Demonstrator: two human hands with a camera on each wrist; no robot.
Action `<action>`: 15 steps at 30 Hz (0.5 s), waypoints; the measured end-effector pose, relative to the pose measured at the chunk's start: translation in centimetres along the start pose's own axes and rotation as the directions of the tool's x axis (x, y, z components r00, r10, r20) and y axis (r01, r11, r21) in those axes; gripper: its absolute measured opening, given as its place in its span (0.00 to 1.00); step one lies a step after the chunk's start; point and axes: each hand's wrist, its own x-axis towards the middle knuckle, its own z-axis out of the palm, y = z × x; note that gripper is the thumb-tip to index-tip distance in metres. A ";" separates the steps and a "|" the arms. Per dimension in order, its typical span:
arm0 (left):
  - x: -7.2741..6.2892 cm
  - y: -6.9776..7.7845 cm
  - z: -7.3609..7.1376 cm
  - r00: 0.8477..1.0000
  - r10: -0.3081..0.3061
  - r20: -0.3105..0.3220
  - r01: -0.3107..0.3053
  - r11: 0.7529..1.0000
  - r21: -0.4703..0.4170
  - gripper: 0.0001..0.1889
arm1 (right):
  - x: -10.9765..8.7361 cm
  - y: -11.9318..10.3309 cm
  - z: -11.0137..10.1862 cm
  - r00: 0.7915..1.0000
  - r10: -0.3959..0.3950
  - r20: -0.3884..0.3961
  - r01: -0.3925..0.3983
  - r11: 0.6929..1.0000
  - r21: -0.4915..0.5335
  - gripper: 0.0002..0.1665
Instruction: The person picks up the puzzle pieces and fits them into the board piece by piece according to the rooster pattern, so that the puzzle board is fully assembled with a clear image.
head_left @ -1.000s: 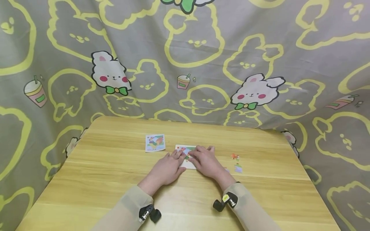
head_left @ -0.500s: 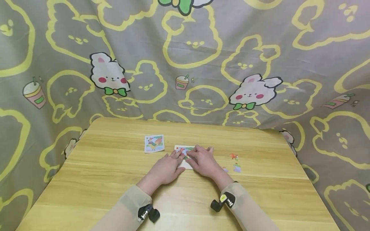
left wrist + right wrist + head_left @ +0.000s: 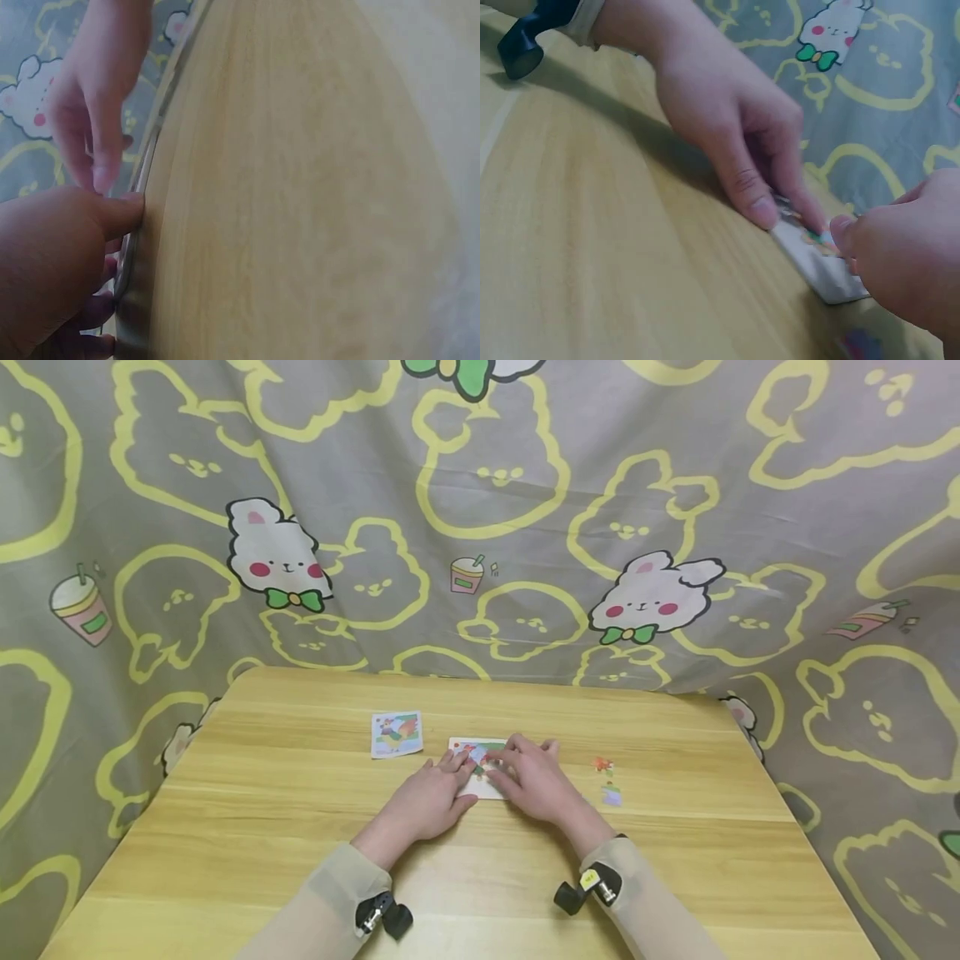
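Observation:
A white-bordered jigsaw puzzle board (image 3: 480,791) with a partly covered colourful picture lies on the table between the hands. My left hand (image 3: 423,802) rests on its left side, fingers stretched over the picture and thumb at the near edge. From the right, my right hand (image 3: 543,781) reaches over the board with its fingers bent, thumb and forefinger pinching at a small puzzle piece (image 3: 493,762) on the picture. The right wrist view shows the left thumb on the board's edge (image 3: 810,266) and the right thumb low over the picture. The fingers hide much of the board.
Left of the board lies a square picture card (image 3: 397,734) showing a bird. Loose puzzle pieces lie to the right, an orange piece (image 3: 603,766) and a green and purple piece (image 3: 611,793). The wooden table (image 3: 300,827) ends at a patterned curtain (image 3: 360,568).
The left hand stays on the board. The right fingers shift slightly over the picture, and the right forearm now covers a loose piece seen beside it earlier. The whole view drifts slightly left.

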 end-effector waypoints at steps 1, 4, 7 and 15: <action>0.0 0.0 0.0 1.000 -0.002 0.002 0.002 1.000 0.001 0.33 | -0.1 0.1 -0.3 1.000 0.002 -0.008 -0.002 1.000 0.003 0.21; -0.1 -0.1 -0.1 1.000 -0.005 0.008 0.005 1.000 0.002 0.33 | -0.7 0.4 -1.3 1.000 0.022 -0.020 -0.021 0.999 0.033 0.20; -0.1 -0.1 -0.2 1.000 -0.010 0.012 0.010 1.000 0.005 0.33 | -1.4 0.8 -2.3 0.999 0.045 -0.018 -0.044 0.997 0.059 0.20; 0.0 0.0 -0.2 1.000 -0.008 0.022 0.008 1.000 -0.003 0.33 | -4.1 2.7 -4.9 0.993 0.122 -0.007 -0.119 0.980 0.158 0.21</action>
